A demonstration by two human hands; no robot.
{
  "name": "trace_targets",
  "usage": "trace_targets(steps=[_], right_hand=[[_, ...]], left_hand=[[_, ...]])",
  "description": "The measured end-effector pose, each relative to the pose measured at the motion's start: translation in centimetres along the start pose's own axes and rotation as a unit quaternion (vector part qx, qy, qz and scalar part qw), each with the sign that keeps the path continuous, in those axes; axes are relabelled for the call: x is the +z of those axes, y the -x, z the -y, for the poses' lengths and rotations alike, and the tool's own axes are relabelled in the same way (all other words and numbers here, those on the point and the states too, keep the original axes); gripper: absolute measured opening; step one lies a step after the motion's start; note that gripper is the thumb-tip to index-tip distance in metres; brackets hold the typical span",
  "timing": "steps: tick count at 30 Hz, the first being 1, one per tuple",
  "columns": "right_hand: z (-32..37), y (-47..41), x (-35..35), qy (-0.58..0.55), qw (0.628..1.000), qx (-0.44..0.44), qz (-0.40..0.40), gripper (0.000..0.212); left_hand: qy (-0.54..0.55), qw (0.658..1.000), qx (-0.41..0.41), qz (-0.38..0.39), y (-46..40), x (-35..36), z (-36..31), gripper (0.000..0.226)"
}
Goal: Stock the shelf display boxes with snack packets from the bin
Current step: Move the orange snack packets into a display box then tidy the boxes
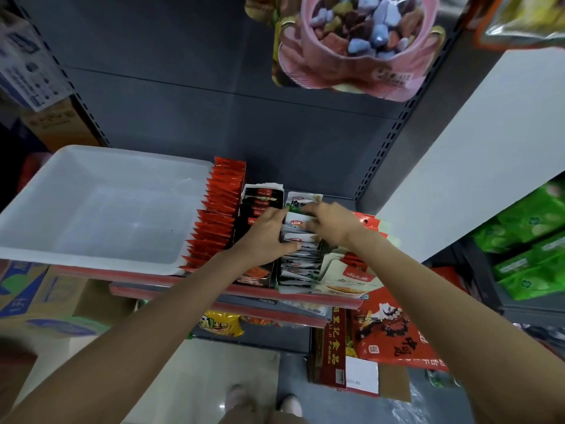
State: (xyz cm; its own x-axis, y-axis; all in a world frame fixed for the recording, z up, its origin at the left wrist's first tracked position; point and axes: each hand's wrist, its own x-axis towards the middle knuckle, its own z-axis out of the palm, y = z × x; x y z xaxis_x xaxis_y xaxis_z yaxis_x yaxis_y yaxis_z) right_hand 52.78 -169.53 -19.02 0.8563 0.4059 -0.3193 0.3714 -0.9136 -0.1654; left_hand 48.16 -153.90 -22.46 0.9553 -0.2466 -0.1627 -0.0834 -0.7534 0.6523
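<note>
Both hands are being held over a row of white snack packets standing in a display box on the shelf. The left hand is being pressed against the left side of the row, with the thumb lying across the packets and the fingers reaching up along them. The fingers look mostly straight and close together. The right hand is being held just to the right of the left hand, with its fingers curled down onto the top of the white packets. It looks like a packet is being pinched there, but it is too blurry to be sure.

Just left of the left hand, black packets are standing in their own box. Further left, a long row of red packets is standing. Beyond that, well to the left of both hands, a white bin is sitting on the shelf. Under the right wrist, more pale packets are leaning in another box. High above the hands, a pink bag of sweets is hanging.
</note>
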Motion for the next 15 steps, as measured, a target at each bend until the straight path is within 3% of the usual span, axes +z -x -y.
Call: trace_targets(steps=[2, 4, 7, 9, 11, 15], right_hand=[[0.0, -0.5, -0.4, -0.030, 0.999, -0.004, 0.042, 0.042], [-0.1, -0.5, -0.8, -0.038, 0.996, -0.017, 0.073, 0.043], [-0.6, -0.1, -1.5, -0.093, 0.995, -0.014, 0.024, 0.041], [-1.2, -0.4, -1.7, -0.090, 0.996, 0.000, -0.026, 0.039], [-1.6, -0.8, -1.5, -0.070, 0.997, 0.007, -0.023, 0.038], [-1.7, -0.9, -0.8, -0.051, 0.998, 0.020, -0.020, 0.039]], left_hand=[[-0.018, 1.000, 0.006, -0.011, 0.0, -0.2, -0.2, 0.084], [-0.124, 0.990, 0.041, -0.044, 0.1, -0.3, -0.4, 0.075], [-0.225, 0.967, 0.102, -0.069, 0.2, -0.8, -0.2, 0.055], [-0.222, 0.963, 0.138, -0.060, 0.5, -1.0, 0.1, 0.046], [-0.222, 0.959, 0.174, -0.036, 0.9, -1.2, 0.6, 0.042], [-0.180, 0.970, 0.163, -0.003, 1.4, -1.1, 0.9, 0.039]])
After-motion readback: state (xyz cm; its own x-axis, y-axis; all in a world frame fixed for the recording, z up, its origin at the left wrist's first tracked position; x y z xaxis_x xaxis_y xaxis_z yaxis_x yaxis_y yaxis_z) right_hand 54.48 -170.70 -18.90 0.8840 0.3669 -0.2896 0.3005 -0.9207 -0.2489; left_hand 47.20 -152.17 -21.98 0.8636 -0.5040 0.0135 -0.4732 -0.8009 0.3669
